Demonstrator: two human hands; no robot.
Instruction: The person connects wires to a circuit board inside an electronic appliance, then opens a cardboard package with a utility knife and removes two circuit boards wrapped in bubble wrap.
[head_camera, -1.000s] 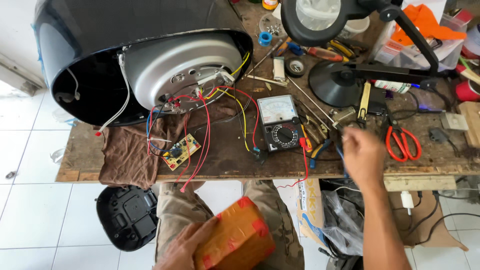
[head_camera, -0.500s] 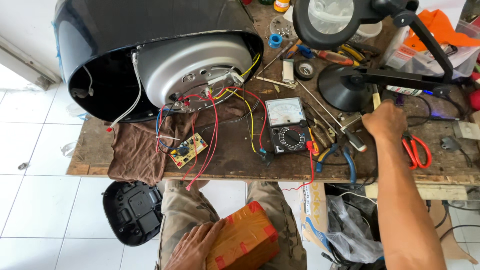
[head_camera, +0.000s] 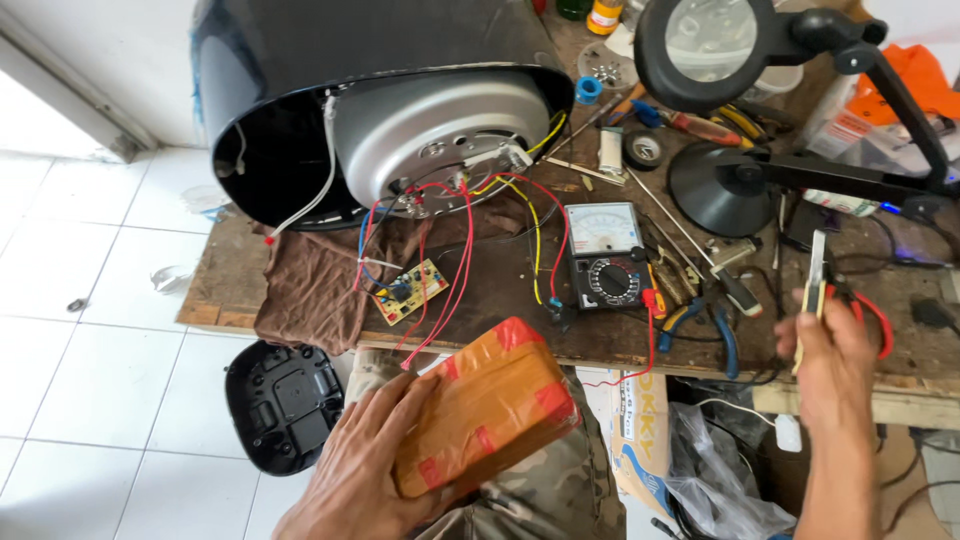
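My left hand (head_camera: 360, 470) grips an orange taped block (head_camera: 487, 403) over my lap, just below the bench edge. My right hand (head_camera: 835, 365) is raised at the right and holds a thin yellow-handled tool (head_camera: 816, 278) upright. On the wooden bench (head_camera: 215, 290) lies a black cooker shell on its side with its silver inner pot base (head_camera: 440, 135) facing me. Red, yellow and blue wires run from it to a small circuit board (head_camera: 411, 291) and an analog multimeter (head_camera: 606, 257).
A brown cloth (head_camera: 305, 290) hangs over the bench edge. A black magnifier lamp (head_camera: 720, 45) stands at the back right with pliers (head_camera: 705, 320), screwdrivers and tape rolls around it. A black plastic cover (head_camera: 280, 400) lies on the white tiled floor.
My left hand has lifted the orange block higher toward the bench. My right hand has come back from the tools with the thin tool in it.
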